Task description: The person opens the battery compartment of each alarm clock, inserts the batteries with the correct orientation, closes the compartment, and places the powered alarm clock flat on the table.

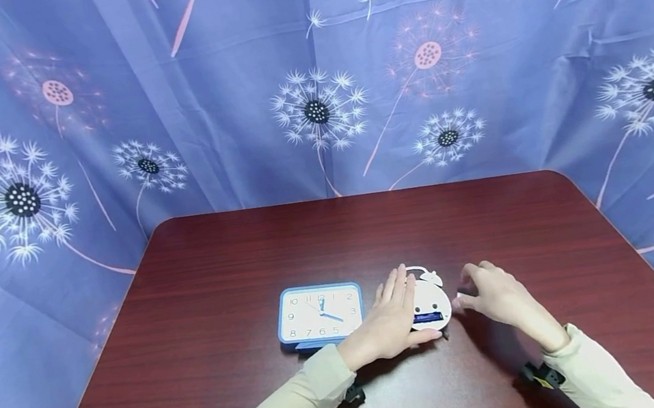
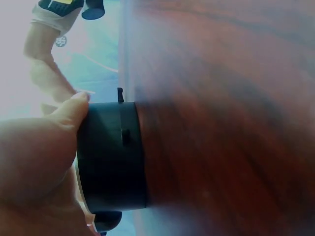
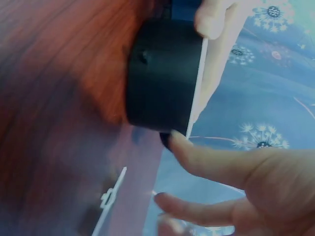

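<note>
A round alarm clock point(image 1: 432, 299) lies on the table with its white back up, showing two dark knobs and a blue battery point(image 1: 427, 317) in a slot. Its black side point(image 2: 110, 157) fills the middle of the left wrist view. My left hand point(image 1: 389, 323) rests flat across the clock's left part, fingers straight, thumb along the near edge. Beside the right edge is my right hand point(image 1: 497, 295), its thumb point(image 3: 189, 155) at the clock's rim and its fingers loosely bent, apart from the thumb. A thin white piece with a small clip point(image 3: 109, 196) shows near the table surface.
A blue rectangular clock point(image 1: 319, 314) with a white dial lies left of the round clock, close to my left wrist. The dark red wooden table point(image 1: 217, 266) ends at a blue dandelion-print curtain point(image 1: 227, 107) behind.
</note>
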{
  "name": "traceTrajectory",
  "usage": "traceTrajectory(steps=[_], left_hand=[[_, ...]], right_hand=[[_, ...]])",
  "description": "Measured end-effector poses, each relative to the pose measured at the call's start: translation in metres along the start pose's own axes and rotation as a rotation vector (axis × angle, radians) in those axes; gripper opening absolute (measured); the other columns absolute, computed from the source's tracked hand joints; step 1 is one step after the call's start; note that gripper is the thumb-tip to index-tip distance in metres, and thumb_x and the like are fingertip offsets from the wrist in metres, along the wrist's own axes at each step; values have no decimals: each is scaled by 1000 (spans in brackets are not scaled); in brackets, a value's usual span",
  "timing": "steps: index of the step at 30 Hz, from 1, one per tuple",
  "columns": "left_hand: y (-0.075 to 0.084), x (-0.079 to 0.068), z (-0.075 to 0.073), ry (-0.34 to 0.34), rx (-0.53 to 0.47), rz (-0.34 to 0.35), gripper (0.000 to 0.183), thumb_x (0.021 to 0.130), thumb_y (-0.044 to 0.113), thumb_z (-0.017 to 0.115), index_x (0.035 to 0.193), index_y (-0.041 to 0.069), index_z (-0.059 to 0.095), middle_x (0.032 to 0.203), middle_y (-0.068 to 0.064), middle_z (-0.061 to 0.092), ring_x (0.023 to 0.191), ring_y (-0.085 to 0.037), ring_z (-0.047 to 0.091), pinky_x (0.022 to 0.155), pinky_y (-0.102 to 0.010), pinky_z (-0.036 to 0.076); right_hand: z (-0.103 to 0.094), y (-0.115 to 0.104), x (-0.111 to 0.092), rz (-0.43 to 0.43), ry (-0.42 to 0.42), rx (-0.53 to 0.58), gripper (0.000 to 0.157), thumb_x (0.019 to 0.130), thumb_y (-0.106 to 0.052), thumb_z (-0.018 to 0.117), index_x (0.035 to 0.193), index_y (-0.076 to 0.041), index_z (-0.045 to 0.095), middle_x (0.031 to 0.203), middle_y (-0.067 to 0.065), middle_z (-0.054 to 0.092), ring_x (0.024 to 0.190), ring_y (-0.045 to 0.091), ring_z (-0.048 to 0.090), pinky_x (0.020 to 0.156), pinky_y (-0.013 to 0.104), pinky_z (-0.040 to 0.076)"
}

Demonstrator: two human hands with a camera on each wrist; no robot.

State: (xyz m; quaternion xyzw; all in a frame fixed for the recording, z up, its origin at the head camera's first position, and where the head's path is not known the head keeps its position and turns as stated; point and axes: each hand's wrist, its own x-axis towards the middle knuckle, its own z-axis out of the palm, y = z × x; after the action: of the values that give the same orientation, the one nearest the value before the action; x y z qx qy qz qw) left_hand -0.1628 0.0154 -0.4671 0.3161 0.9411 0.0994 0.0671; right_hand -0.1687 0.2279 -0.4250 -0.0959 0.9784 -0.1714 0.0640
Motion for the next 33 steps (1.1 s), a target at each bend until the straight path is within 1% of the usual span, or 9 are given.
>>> traceTrajectory(steps=[4,6,8,15,20,24,27,30,33], left_hand=[[0,0,0,0,-12,-3,99,90,65,47,153,-2,12,161,-22,4,150,-34,9,120,-46,22],[0,0,1,0,-16,-5,99,90,65,47,153,-2,12,161,-22,4,150,-34,9,120,-46,22],[-1,0,1,1,-17,-5,99,90,65,47,153,-2,12,161,-22,4,150,-34,9,119,-46,23],[0,-1,-1,-1,-30,-2,98,91,64,48,153,-2,13,161,-22,5,150,-33,10,119,-47,24],[0,-1,-1,2,-23,2,97,91,65,47,153,-2,13,161,-22,5,150,-33,10,119,-47,24],[0,-1,-1,-13,-22,-3,97,91,65,46,154,-1,12,161,-21,3,150,-33,7,119,-47,23],[0,-1,-1,-14,-26,-4,97,91,65,46,154,-2,12,161,-21,3,150,-33,8,119,-48,23],[0,-1,-1,-10,-18,-4,97,91,65,47,153,-2,12,161,-21,5,150,-33,8,119,-47,24],[0,-1,-1,3,-12,1,97,91,64,47,153,-2,15,161,-22,7,150,-33,11,118,-48,25]], right_hand=[[5,2,0,36,-124,-61,62,67,-36,85,108,2,57,96,17,58,83,34,61,67,49,51],[8,2,1,41,-159,-74,65,65,-36,87,108,1,55,94,15,57,83,33,60,66,50,51],[10,1,1,36,-161,-79,59,66,-33,86,104,0,55,90,13,57,80,32,60,64,48,50],[14,1,1,-9,-84,-101,35,71,-23,83,85,-7,55,78,8,55,70,28,58,56,45,48],[16,1,2,-11,-69,-112,24,76,-15,78,82,-9,55,77,8,57,69,28,59,53,44,47],[18,2,1,-6,-54,-117,20,80,-13,74,81,-11,54,74,6,56,66,29,59,50,43,45],[22,3,0,-24,-1,-136,19,81,-11,72,79,-11,53,72,7,57,65,32,61,48,45,45],[25,3,0,-42,71,-177,14,83,-8,68,78,-7,54,73,12,61,65,38,63,47,49,47],[28,3,1,-51,128,-217,11,83,-4,63,77,-3,55,74,16,64,63,41,64,46,51,47]])
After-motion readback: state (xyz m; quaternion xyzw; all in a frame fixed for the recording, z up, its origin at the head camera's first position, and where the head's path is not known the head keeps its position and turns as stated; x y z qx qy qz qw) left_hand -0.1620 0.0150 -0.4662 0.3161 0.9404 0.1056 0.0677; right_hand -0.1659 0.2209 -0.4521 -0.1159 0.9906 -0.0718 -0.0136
